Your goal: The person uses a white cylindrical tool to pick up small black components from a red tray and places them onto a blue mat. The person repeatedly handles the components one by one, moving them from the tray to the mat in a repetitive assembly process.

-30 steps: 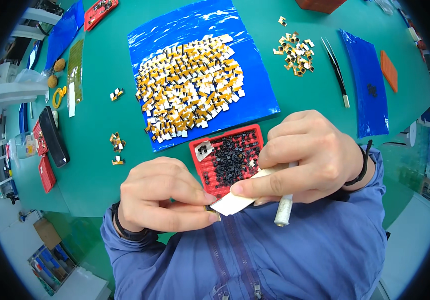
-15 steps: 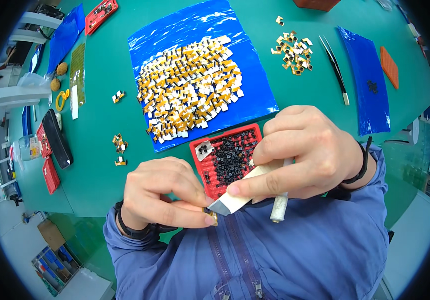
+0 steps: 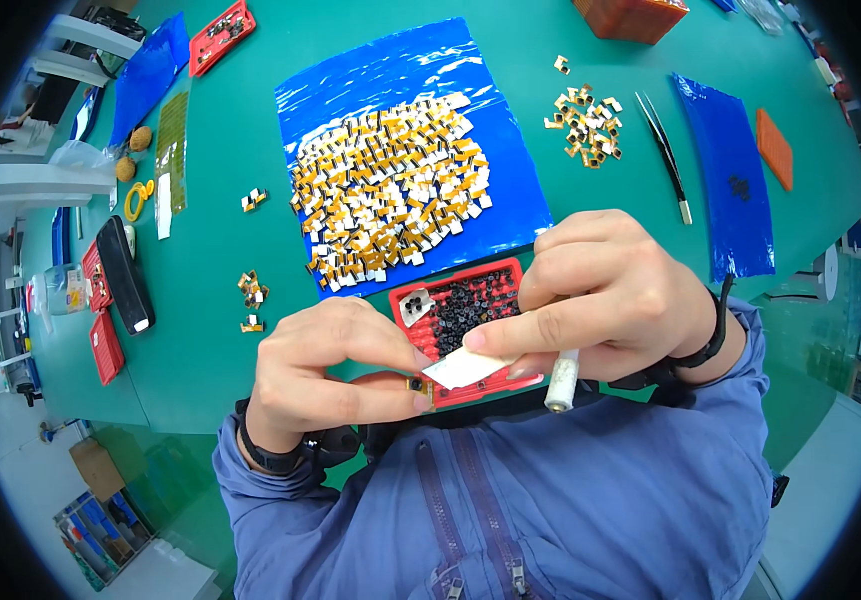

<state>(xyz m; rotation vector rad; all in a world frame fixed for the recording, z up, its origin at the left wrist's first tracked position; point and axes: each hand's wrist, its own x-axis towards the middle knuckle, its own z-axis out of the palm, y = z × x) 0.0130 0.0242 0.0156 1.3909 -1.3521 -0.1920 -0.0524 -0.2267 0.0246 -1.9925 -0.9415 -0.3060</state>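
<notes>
My left hand [image 3: 325, 365] is closed, pinching a small gold-coloured piece with a dark component [image 3: 416, 384] between thumb and fingertips. In my right hand [image 3: 610, 295] is a flat blade with a cream wrapped handle [image 3: 468, 369], its slanted end at the small piece. A white wrapped stick [image 3: 561, 385] also juts down from under the right hand's fingers. Just beyond the hands lies a red tray [image 3: 420, 342] of small black ring-like parts [image 3: 462, 322], partly covered by the right hand. A scrap of white material [image 3: 415, 307] bearing a few black parts sits in its corner.
A blue sheet [image 3: 400, 70] carries a large heap of gold-and-white pieces [image 3: 390, 190]. To the right are a smaller pile [image 3: 586, 125], tweezers [image 3: 666, 158], another blue sheet [image 3: 740, 230] and an orange block [image 3: 774, 150]. A black case [image 3: 123, 275] lies left.
The blade has tilted, so its face now looks pale instead of grey. Both hands have shifted slightly away from my body, and the table view has moved a little.
</notes>
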